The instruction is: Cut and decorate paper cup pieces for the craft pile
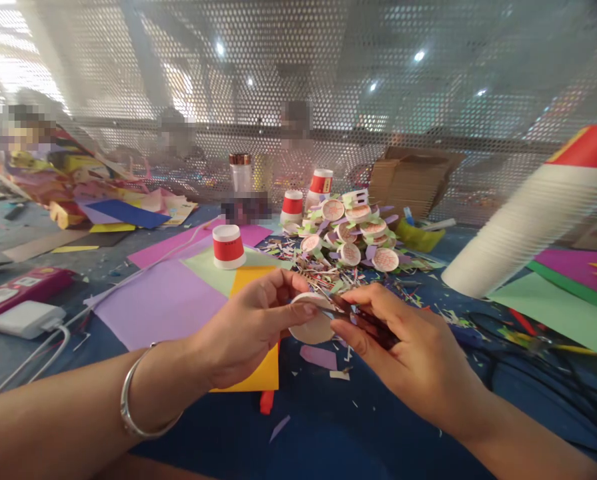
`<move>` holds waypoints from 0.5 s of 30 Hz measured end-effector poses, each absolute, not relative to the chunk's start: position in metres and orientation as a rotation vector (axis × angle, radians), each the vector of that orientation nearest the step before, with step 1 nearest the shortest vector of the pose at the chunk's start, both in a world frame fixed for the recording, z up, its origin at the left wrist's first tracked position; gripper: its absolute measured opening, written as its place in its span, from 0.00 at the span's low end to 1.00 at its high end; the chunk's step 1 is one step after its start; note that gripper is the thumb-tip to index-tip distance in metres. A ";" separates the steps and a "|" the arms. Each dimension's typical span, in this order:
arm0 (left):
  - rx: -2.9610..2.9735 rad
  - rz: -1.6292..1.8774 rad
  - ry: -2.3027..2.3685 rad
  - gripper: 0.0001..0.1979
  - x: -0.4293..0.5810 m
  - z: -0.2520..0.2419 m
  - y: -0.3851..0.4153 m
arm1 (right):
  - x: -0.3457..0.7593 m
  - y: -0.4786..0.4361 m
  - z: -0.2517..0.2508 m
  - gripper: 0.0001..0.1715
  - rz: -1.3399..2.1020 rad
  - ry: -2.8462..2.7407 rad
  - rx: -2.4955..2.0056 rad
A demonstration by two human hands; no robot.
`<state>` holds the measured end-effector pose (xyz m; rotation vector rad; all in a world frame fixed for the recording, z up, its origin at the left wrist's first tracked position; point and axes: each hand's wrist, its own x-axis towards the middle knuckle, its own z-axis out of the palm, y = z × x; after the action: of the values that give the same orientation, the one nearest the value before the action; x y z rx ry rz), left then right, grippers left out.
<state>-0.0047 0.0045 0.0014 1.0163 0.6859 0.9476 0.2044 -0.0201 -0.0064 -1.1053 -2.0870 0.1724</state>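
My left hand [251,327], with a silver bangle at the wrist, pinches the upper left edge of a round white paper piece [312,330] like a cup base. My right hand [413,347] is closed around dark-handled scissors [345,308], whose blades lie across the top of the white piece. Just behind my hands, paper scraps surround a heap of cut cup pieces [349,253] with green and purple strips and orange-red marks on their round faces. Beyond my left hand, a red and white paper cup [229,248] stands upside down.
Purple paper [163,307] and a yellow-orange sheet [258,373] lie at left. A tall stack of paper cups [533,220] leans at right above black cables [538,380]. A pink power strip [23,293] with a white charger [27,319] sits far left. Perforated metal panels [303,80] rise behind.
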 end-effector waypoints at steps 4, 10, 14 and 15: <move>0.985 0.913 0.688 0.16 -0.003 0.000 -0.001 | 0.203 -0.021 -0.007 0.09 0.190 -2.107 -1.071; 0.978 0.925 0.686 0.16 -0.003 -0.002 -0.006 | 0.201 -0.024 -0.004 0.06 0.159 -2.119 -1.029; 0.990 0.969 0.658 0.16 -0.003 -0.001 -0.007 | 0.202 -0.025 -0.002 0.07 0.177 -2.108 -1.045; 0.995 0.979 0.658 0.16 -0.003 -0.001 -0.007 | 0.202 -0.025 -0.002 0.08 0.172 -2.109 -1.048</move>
<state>-0.0027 -0.0074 -0.0014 0.9954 0.6581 0.9794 0.2025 -0.0255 -0.0023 -1.0476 -2.1088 0.1723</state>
